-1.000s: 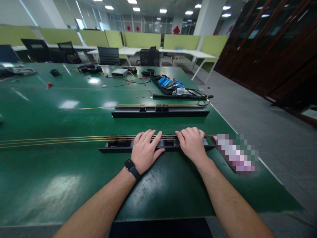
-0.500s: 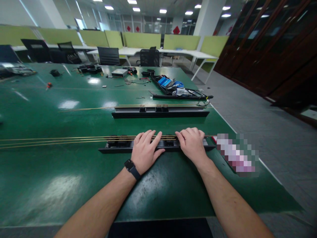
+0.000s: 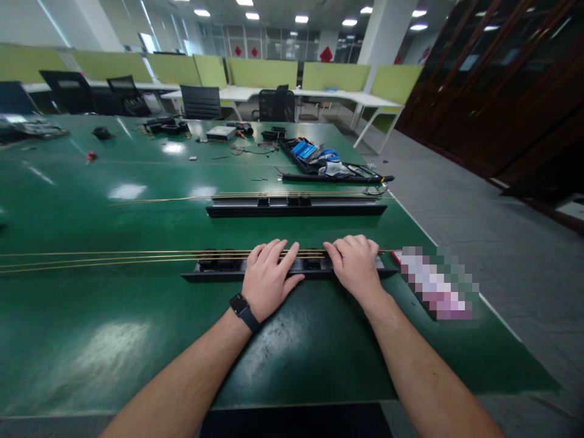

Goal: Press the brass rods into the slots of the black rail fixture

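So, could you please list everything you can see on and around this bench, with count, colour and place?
Near rail: one, black, front of table, under both hands.
Far rail: one, black, mid table.
Brass rods: several, gold, thin, running left from the near rail.
Table: one, green, glossy.
Tray of parts: one, black with blue and white items, back right of table.
Small tools and boxes: several, dark or grey, far edge of table.
Office chairs: several, black, behind the table.
Partitions: several, yellow-green, background.
Cabinets: dark brown, right wall.
Watch: one, black, left wrist.
Left hand: flat on the near rail.
Right hand: flat on the near rail.
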`<state>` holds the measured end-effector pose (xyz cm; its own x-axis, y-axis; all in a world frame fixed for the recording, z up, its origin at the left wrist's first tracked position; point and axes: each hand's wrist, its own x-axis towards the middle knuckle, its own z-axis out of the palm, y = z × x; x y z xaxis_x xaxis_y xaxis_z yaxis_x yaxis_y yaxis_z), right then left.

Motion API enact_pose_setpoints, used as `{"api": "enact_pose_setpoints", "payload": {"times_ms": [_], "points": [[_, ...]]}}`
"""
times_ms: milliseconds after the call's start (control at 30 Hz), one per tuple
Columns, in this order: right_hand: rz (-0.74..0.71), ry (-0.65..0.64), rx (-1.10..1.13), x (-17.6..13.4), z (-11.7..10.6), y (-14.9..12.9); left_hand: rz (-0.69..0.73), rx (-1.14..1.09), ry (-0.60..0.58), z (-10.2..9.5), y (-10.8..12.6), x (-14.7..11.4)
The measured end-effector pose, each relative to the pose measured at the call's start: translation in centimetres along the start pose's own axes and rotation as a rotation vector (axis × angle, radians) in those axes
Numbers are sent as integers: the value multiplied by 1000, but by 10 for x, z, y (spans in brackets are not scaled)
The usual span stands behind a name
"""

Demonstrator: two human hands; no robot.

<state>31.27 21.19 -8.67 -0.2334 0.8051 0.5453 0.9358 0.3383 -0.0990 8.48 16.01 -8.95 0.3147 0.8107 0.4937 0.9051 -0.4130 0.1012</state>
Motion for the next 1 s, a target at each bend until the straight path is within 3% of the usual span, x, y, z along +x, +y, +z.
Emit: {"api": "enact_pose_setpoints", "payload": {"times_ms": [300, 1000], "points": [[27, -4, 75, -1, -2, -1, -5, -1, 1, -1, 1, 0], [12, -12, -11, 1, -2, 2, -6, -2, -1, 0, 0, 0]]}}
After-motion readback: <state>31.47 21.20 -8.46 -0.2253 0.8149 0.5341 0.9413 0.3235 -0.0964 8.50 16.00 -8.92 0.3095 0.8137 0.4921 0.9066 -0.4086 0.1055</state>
